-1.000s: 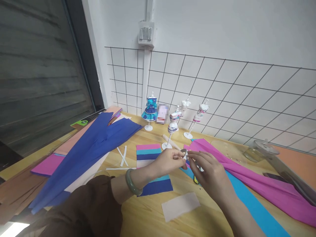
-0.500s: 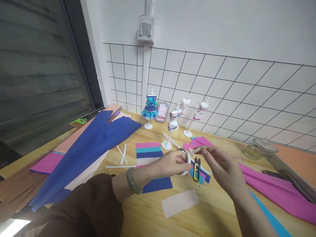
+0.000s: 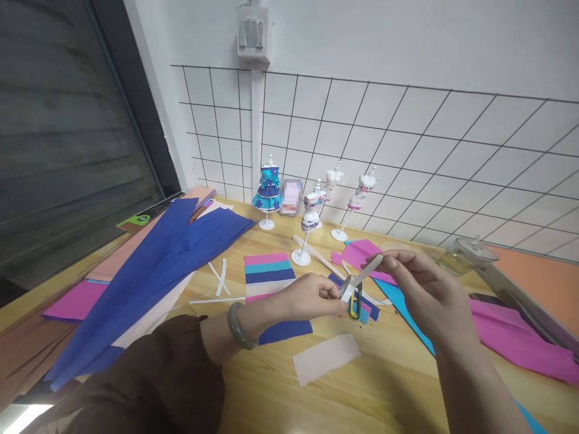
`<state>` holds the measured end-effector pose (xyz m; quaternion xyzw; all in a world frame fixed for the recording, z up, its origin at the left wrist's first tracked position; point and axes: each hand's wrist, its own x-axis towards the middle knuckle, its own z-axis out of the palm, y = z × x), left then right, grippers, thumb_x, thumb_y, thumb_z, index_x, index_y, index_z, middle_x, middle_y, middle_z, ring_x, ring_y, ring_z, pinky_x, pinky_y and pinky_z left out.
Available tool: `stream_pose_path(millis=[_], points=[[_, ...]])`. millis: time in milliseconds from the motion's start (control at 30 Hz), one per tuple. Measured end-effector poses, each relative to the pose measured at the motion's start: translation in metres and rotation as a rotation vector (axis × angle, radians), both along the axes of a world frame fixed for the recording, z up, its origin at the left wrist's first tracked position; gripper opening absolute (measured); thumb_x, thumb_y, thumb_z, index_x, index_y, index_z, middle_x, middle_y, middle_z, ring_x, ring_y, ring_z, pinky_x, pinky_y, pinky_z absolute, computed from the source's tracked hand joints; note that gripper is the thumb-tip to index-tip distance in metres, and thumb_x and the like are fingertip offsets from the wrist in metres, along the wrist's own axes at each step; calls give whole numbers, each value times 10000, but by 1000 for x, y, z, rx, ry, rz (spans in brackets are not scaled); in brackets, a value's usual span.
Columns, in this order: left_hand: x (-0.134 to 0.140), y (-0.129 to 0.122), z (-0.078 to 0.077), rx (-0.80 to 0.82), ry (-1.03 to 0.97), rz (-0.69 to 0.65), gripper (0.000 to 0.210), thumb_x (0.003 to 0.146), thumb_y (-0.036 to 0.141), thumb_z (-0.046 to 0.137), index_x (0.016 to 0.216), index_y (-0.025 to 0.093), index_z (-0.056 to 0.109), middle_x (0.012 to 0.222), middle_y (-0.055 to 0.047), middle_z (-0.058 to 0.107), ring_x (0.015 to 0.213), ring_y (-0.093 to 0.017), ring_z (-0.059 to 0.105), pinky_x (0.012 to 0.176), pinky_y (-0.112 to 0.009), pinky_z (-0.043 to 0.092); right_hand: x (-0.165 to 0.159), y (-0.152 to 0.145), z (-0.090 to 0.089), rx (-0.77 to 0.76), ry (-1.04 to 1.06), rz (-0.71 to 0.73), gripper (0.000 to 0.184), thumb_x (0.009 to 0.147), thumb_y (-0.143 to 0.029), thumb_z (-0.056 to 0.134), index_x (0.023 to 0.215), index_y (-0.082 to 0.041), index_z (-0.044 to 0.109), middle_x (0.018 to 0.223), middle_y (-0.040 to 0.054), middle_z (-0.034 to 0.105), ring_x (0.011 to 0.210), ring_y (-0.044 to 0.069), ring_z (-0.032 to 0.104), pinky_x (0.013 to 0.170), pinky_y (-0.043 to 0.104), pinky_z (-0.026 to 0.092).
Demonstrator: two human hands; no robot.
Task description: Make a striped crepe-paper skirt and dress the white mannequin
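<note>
My left hand (image 3: pixel 319 295), with a green bangle (image 3: pixel 241 326) on the wrist, grips a roll of white tape (image 3: pixel 347 292). A strip of tape (image 3: pixel 367 271) stretches from the roll, and my right hand (image 3: pixel 416 286) pinches its free end. Below the roll lie yellow-and-black thread snips (image 3: pixel 355 306), partly hidden, on blue, pink and teal paper-like pieces (image 3: pixel 371 311). Under my left forearm is a sheet of striped coloured strips (image 3: pixel 270 271). Closer to me rests a pale pink rectangle (image 3: pixel 325 359).
Several small white mannequins (image 3: pixel 311 211) stand at the back, one in a blue ruffled dress (image 3: pixel 268 193). Blue sheets (image 3: pixel 181 259) spread over the left side. Magenta material (image 3: pixel 520 337) and a glass jar (image 3: pixel 468 256) are on the right. White strips (image 3: pixel 219 278) lie left of centre.
My right hand has moved right, away from the roll, and a longer strip of tape now shows between the hands. The roll has turned edge-on. The view has shifted slightly.
</note>
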<state>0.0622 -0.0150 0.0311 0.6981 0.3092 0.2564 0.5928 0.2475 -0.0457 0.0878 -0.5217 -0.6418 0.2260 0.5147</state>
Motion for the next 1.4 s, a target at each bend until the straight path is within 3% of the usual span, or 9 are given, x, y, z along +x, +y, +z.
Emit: stream_pose_path(millis=[300,467,600,733,867,1067,1400], points=[[0,-4,-3,148,180,-59,294,724,430,583,673,141,589,620,29,477,562,-74,392,497,-205,281,4,-1,4,6,87,21,162,845,-358,579,818,-216,653,844,26,696,833,166,650,778,289,528],[-2,-4,2,74,179,-107,360,683,498,630,743,144,637,680,5,571,606,-94,472,543,-214,335,3,-2,4,23,66,75,139,847,-341,583,851,-226,661,841,16,692,829,148,643,767,261,522],[1,-1,-2,35,152,-13,435,653,561,639,754,138,633,700,-19,605,652,-127,533,584,-233,384,1,-6,6,25,21,73,139,863,-322,562,836,-218,649,785,14,671,847,158,643,768,264,517],[4,0,-5,-16,29,113,550,633,521,694,1018,155,553,777,-33,636,709,-145,579,654,-262,431,-2,-10,7,31,1,107,139,864,-313,555,847,-208,645,808,30,667,835,167,636,740,278,519],[6,0,-3,-172,-131,52,669,672,432,709,1231,189,433,794,-39,653,743,-156,619,712,-298,462,-6,-13,6,19,-47,157,144,880,-294,527,874,-207,641,880,46,670,841,169,628,724,286,514],[7,0,-1,-282,-163,-22,434,650,340,744,1005,133,603,727,-51,650,673,-160,639,675,-306,492,-10,-15,6,36,-33,175,132,878,-286,533,847,-206,633,869,38,668,841,166,624,750,293,505],[6,3,-7,-190,-103,-57,384,682,393,704,947,124,630,675,-27,624,556,-104,574,549,-236,471,-3,-7,5,78,55,36,106,848,-286,586,830,-210,657,795,11,666,769,130,615,732,256,506]])
